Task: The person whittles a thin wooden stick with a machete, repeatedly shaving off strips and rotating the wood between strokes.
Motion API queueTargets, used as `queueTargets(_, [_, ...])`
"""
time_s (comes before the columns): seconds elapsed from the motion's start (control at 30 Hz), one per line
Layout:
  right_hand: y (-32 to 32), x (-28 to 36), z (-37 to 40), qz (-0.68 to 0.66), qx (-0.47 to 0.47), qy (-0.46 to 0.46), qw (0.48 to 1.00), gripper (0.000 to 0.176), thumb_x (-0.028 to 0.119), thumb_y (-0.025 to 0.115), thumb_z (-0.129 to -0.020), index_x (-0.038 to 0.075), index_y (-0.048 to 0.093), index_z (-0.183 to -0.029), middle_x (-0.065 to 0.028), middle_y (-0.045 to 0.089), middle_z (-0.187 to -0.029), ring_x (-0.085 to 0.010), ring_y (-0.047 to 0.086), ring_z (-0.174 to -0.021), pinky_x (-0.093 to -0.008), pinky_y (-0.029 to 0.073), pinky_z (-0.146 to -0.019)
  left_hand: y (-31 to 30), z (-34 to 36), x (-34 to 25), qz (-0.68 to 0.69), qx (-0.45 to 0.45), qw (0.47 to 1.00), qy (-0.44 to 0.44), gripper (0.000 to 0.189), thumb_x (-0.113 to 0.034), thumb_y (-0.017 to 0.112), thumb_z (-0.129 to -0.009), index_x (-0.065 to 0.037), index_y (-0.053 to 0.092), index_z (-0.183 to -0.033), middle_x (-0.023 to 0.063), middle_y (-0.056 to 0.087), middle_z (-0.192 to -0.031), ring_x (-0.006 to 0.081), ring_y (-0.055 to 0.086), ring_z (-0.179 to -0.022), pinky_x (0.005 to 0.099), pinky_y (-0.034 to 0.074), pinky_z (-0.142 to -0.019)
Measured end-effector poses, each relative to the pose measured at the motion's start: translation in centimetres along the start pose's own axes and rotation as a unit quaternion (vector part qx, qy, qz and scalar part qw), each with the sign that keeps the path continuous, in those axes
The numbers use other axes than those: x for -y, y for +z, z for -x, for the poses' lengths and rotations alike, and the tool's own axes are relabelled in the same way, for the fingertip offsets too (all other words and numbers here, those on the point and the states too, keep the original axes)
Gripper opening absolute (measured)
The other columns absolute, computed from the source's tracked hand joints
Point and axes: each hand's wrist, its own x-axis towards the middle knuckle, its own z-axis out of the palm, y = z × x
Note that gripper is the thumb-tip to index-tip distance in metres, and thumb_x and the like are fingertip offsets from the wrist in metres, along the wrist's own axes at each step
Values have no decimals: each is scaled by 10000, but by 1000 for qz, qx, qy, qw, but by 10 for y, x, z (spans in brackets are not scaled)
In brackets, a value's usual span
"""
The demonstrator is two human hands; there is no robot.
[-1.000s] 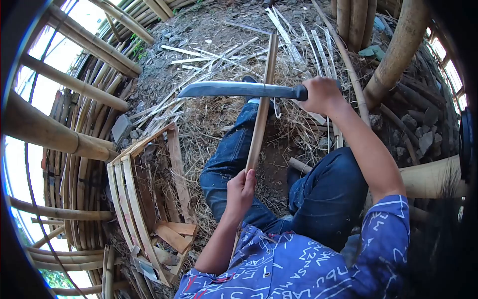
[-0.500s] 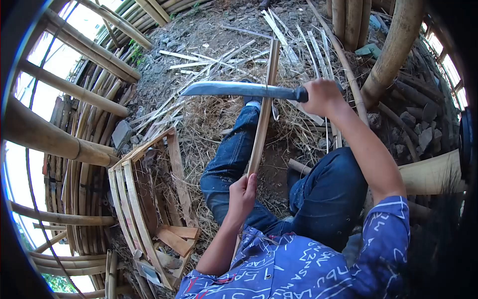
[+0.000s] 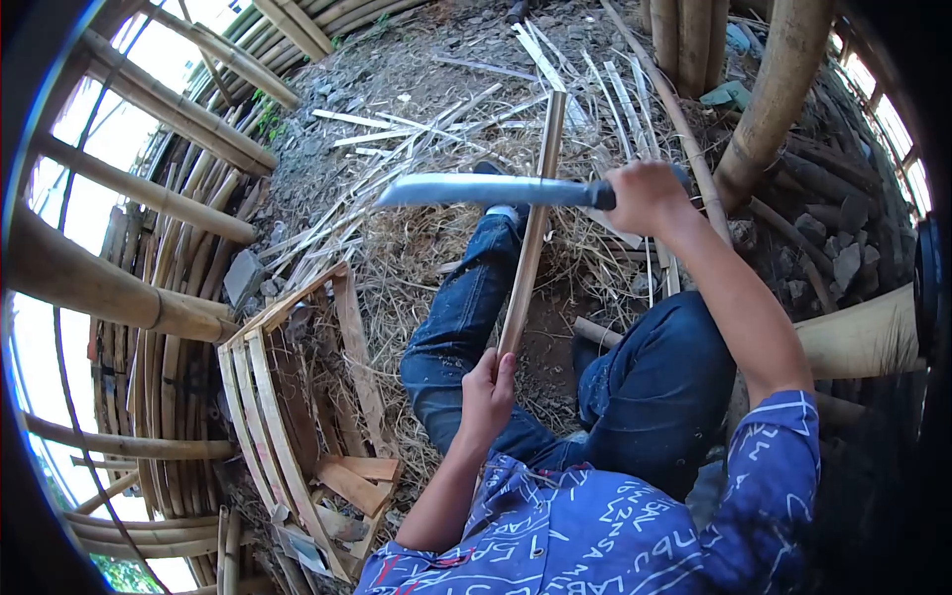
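Observation:
My left hand (image 3: 487, 395) is closed around the lower end of a long, narrow bamboo strip (image 3: 523, 283), which points up and away from me between my legs. In my right hand (image 3: 645, 198) is the dark handle of a machete (image 3: 486, 190), my fingers wrapped round it. The broad blade lies crosswise over the upper part of the strip, its tip pointing left and slightly blurred. The strip's far end shows beyond the blade. My jeans-clad left leg (image 3: 461, 288) stretches out beside the strip; the right knee (image 3: 659, 367) is bent.
Split bamboo slivers (image 3: 397, 134) and shavings (image 3: 416, 233) litter the ground ahead. A slatted wooden crate (image 3: 263, 397) stands at the left, with bamboo poles (image 3: 149, 193) behind it. At the right are a thick bamboo post (image 3: 778, 99) and stones (image 3: 848, 263).
The machete has shifted slightly right and down, toward me, across the strip. The strip's far end has dropped and tilted a little to the right. Both hands keep their hold.

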Motion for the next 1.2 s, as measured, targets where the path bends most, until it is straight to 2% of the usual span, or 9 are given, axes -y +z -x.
queueTargets(0.13, [-4, 9, 5, -7, 85, -101, 991, 183, 239, 642, -681, 85, 671, -775, -144, 679, -777, -295, 683, -764, -432, 532, -753, -5, 4, -9, 42, 12, 999, -15, 300, -208, 520, -989, -6, 498, -768, 10, 448, -555, 60, 401, -532, 280, 346, -466])
queueTargets(0.2, [8, 1, -5, 1, -3, -71, 997, 143, 242, 642, -676, 115, 668, -739, -140, 672, -732, -309, 680, -743, -426, 535, -721, -8, 6, -13, 29, -3, 1000, -7, 299, -208, 530, -985, -6, 498, -767, 7, 446, -554, 55, 403, -533, 273, 345, -466])
queueTargets(0.33, [11, -12, -7, -51, -22, 29, 998, 150, 240, 644, -683, 111, 675, -752, -146, 672, -734, -313, 681, -729, -423, 538, -719, -10, 3, -16, -18, -6, 1000, 1, 300, -204, 530, -984, -7, 501, -760, 4, 450, -558, 55, 400, -535, 267, 345, -468])
queueTargets(0.5, [-12, 9, 7, -44, 68, -55, 995, 173, 216, 651, -656, 99, 678, -780, -142, 684, -786, -297, 687, -783, -411, 536, -755, -4, 6, -16, 30, 15, 999, -13, 312, -244, 508, -1002, -43, 519, -764, -56, 422, -606, 29, 373, -560, 236, 309, -481])
queueTargets(0.6, [-3, 1, -1, -3, 32, -62, 998, 163, 210, 648, -662, 99, 678, -778, -138, 684, -787, -289, 689, -783, -407, 537, -755, -11, 8, -15, 43, 13, 999, -15, 301, -233, 505, -1004, -56, 509, -760, -71, 403, -612, 16, 352, -563, 226, 291, -476])
queueTargets(0.73, [4, -14, -9, -64, 32, 51, 996, 186, 217, 656, -681, 107, 681, -830, -129, 690, -804, -290, 689, -789, -411, 539, -769, -15, 6, -16, -27, -12, 1000, 5, 298, -219, 544, -978, 7, 534, -785, 8, 435, -550, 64, 387, -536, 273, 334, -475])
queueTargets(0.9, [-1, -1, 8, -60, 8, -59, 996, 150, 222, 652, -648, 135, 675, -768, -141, 666, -717, -308, 677, -735, -431, 535, -717, -8, 5, -13, 8, 11, 1000, 3, 321, -229, 519, -996, -43, 482, -737, -67, 380, -609, 24, 328, -569, 231, 275, -479])
queueTargets(1.1, [5, -18, -5, -47, 15, 35, 998, 161, 244, 641, -691, 115, 680, -779, -143, 678, -777, -315, 679, -782, -435, 533, -753, -13, 4, -25, -27, -9, 1000, 7, 321, -218, 558, -972, 6, 505, -749, 10, 405, -551, 56, 357, -552, 273, 316, -466])
queueTargets(1.2, [6, -21, -4, -70, -18, 53, 996, 160, 244, 598, -736, 119, 683, -789, -157, 672, -751, -339, 673, -771, -453, 533, -729, -11, 3, -14, -17, 16, 1000, 13, 331, -219, 531, -987, -27, 469, -725, -58, 380, -589, 30, 349, -561, 235, 290, -478])
